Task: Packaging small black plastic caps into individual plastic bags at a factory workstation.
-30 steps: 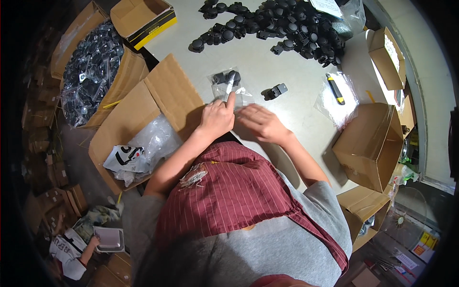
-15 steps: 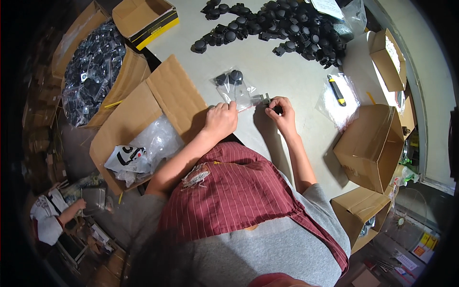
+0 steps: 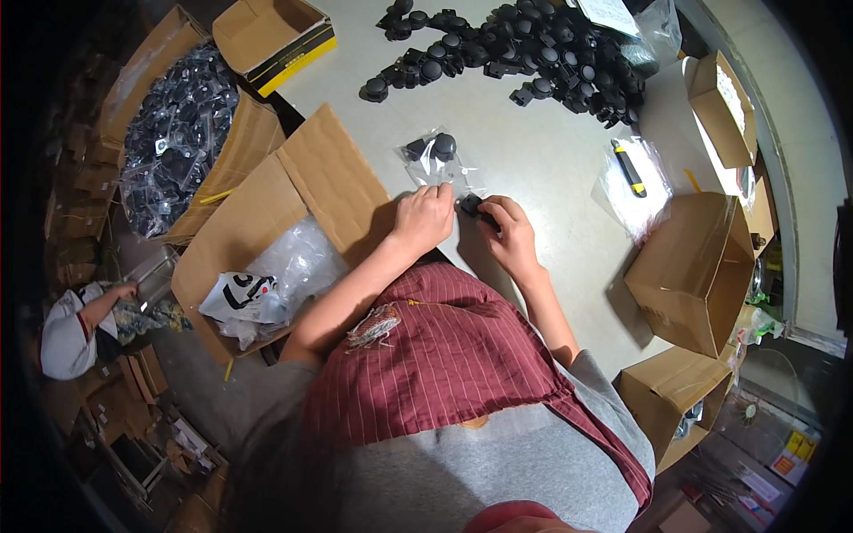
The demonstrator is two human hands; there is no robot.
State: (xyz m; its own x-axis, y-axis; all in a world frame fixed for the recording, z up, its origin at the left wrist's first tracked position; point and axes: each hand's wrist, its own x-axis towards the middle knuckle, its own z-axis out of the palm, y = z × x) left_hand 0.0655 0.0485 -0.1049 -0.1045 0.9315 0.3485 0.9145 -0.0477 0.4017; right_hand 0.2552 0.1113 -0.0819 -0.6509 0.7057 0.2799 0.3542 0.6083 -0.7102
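A small clear plastic bag [image 3: 459, 178] lies flat on the grey table [image 3: 533, 151], with two black round-capped parts [image 3: 442, 147] at its far end. My left hand [image 3: 425, 218] is closed at the bag's near edge, its fingertips pinched on the plastic. Just to its right, my right hand [image 3: 509, 235] grips a small black part [image 3: 471, 205] between thumb and fingers, close to the left fingertips. The fingers cover much of this part, so its full shape is hidden.
A large heap of black parts [image 3: 542, 58] covers the far table. An open carton [image 3: 329, 160] with plastic bags stands left, beside a box of bagged parts [image 3: 178, 142]. At right are a yellow-black cutter [image 3: 629, 169] and an open carton [image 3: 689, 266]. A co-worker [image 3: 75, 333] is at far left.
My right hand has moved left, bringing the black part beside my left fingertips, and the part has turned. My left hand has shifted slightly right. The co-worker at far left has moved.
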